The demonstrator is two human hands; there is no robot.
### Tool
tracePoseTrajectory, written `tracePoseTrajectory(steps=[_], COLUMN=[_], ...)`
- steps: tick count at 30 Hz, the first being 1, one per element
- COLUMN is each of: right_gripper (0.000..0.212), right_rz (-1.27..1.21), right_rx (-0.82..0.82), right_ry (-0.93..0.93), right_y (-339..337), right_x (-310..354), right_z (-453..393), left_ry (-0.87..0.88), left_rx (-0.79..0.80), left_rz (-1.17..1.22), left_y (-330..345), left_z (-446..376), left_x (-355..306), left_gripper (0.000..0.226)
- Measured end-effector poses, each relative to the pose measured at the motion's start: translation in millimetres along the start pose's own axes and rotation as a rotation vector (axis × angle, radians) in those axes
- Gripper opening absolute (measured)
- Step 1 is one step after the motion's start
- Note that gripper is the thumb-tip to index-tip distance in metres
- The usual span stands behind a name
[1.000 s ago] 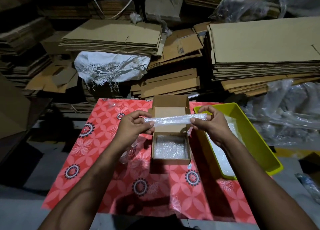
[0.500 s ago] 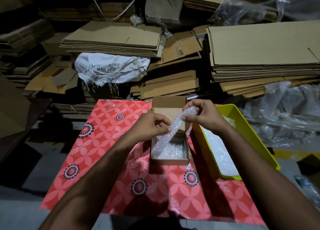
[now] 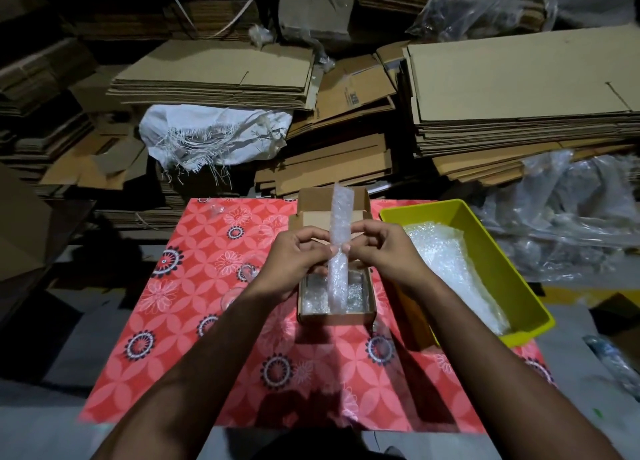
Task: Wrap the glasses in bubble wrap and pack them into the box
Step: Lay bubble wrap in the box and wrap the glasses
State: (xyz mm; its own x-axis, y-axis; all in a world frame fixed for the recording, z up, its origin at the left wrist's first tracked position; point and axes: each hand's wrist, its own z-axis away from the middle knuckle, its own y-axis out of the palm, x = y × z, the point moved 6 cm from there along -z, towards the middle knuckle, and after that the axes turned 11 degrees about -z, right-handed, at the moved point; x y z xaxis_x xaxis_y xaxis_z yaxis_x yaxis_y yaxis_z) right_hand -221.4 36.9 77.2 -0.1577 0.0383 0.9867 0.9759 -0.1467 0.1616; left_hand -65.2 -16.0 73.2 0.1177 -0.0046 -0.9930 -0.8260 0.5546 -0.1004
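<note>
Both hands meet over the box [image 3: 335, 315], pinching a narrow strip of wrap [image 3: 340, 248] between them. The left hand [image 3: 297, 258] has its thumb and forefinger closed on the strip from one side; the right hand [image 3: 380, 251] pinches it from the other, the remaining fingers loosely curled. The strip stands nearly upright — its upper end rises above the fingertips toward the box's open lid, its lower end hangs below them into the box.

Inside the box, under the fingers, lies a bubbly, glinting layer; whether that is a wrapped glass or only lining I cannot tell. So packing looks begun but not finished — the box is open and the strip is not yet settled in it.

Glasses [image 3: 239, 286], clear and hard to make out, seem to sit on the cloth [image 3: 194, 307] just left of the left wrist, apparently unwrapped. More wrap fills the tray [image 3: 498, 258] to the right of the right hand. By my reading, at least these glasses remain to be wrapped and boxed, and the lid closed.
</note>
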Motion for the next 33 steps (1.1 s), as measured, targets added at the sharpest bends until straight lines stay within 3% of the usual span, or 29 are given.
tracePoseTrajectory(steps=[6,9,15,22,27,30,33], right_gripper=[0.013,0.005,0.025,0.007,0.030,0.013,0.012], right_rz=[-0.115,-0.054,0.218,0.133,-0.034,-0.017,-0.044], right_rx=[-0.094,-0.122,-0.121,-0.057,-0.034,0.023,-0.029], right_ry=[-0.083,-0.155,-0.313,-0.281,-0.048,-0.029,-0.050], right_y=[7,6,3,17,27,39,46], right_x=[2,7,7,6,-14,-20,-23], right_z=[4,5,-3,-3,-6,-8,-12], left_ry=[-0.034,-0.088,-0.156,-0.101,0.017,0.043,-0.029], left_rx=[-0.006,0.020,0.076,-0.023,-0.138,-0.164,-0.141], left_rz=[0.163,0.254,0.374,0.286,0.152,0.047,0.126], left_y=[1,1,-3,-16,-31,-36,-40], left_z=[1,3,9,12,17,21,28], left_x=[-1,4,10,14,15,21,33], left_gripper=[0.015,0.014,0.025,0.029,0.030,0.028,0.023])
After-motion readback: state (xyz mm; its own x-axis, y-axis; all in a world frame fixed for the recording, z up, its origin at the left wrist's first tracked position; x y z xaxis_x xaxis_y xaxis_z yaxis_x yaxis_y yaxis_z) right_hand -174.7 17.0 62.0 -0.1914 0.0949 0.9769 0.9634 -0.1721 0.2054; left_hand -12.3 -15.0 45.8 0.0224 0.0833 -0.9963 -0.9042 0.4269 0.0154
